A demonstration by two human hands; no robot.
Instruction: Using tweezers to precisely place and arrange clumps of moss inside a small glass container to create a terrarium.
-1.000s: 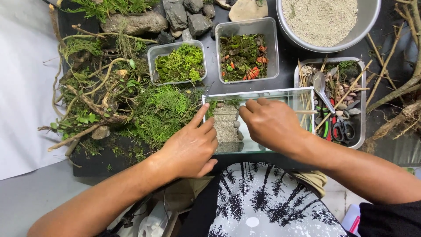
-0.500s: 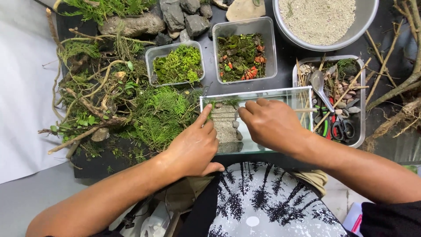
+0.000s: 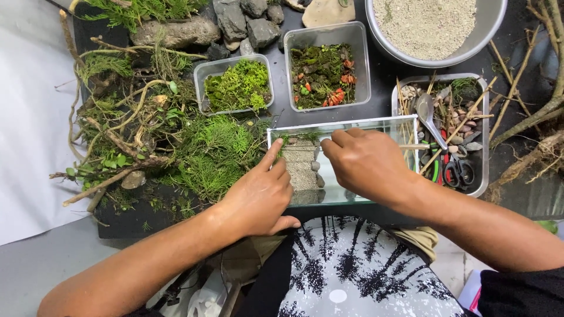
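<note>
A glass tank (image 3: 376, 126) sits on the dark table (image 3: 382, 76), stone steps (image 3: 301, 167) inside. The left hand (image 3: 261, 196) rests on its rim, index extended (holding nothing). The right hand (image 3: 364, 161) pinches something too small to tell.

I see a black mat (image 3: 385, 76) covering the tabletop; left of the mat lies white sheeting (image 3: 29, 117), with grey floor (image 3: 35, 264) below it.

bright green moss (image 3: 238, 85) in clear tub, dark green moss with orange-red bits (image 3: 325, 76), pale beige sand (image 3: 424, 23) in grey bowl, grey stones (image 3: 247, 20), black-and-white tree-print shirt (image 3: 358, 270)
</note>
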